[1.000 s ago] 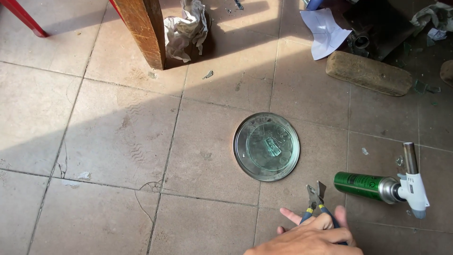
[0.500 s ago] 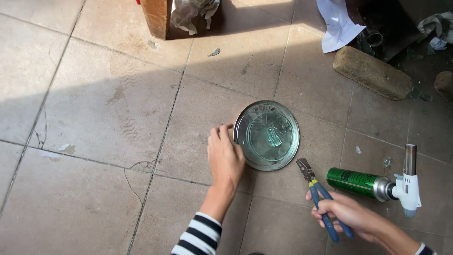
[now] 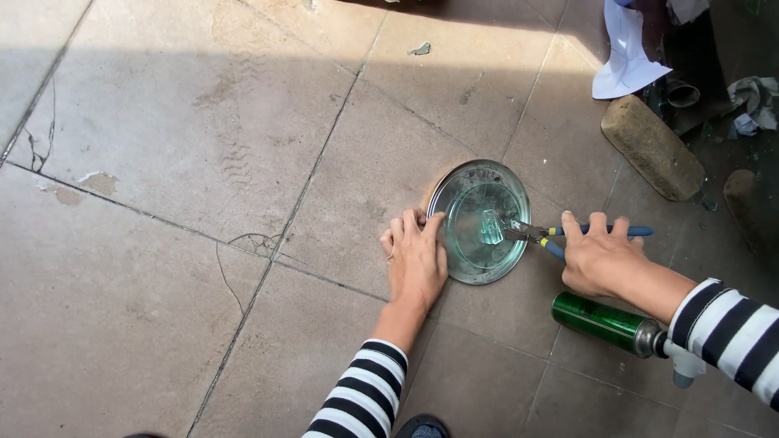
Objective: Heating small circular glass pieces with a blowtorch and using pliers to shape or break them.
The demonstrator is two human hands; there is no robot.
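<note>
left fingers: together, flat on the floor, tips touching the left rim of the glass lid (image 3: 480, 222); gripping nothing
left hand (image 3: 417, 261): palm down on the tile just beside the lid, striped sleeve behind it
right fingers: curled and clamped over the blue handles of the pliers (image 3: 560, 235)
right hand (image 3: 599, 258): to the right of the lid, striped sleeve (image 3: 730, 332) running off to the lower right
pliers: lying nearly level, metal nose pointing left, reaching over the lid's right rim to the small raised piece at its middle; cannot tell if the nose is biting it
glass lid: round, greenish, see-through, metal-looking rim, lying flat on the floor between the two hands
gas can (image 3: 602, 321): green, on its side on the floor, just below the right hand, white torch head at its right end, not touched
floor (image 3: 203, 162): big beige tiles, cracked at left, part shade, sun strip at the top
brick (image 3: 652, 146): worn tan block, upper right, well apart from the lid
paper (image 3: 625, 61): white sheet at the top right, beside dark clutter and a rag
</note>
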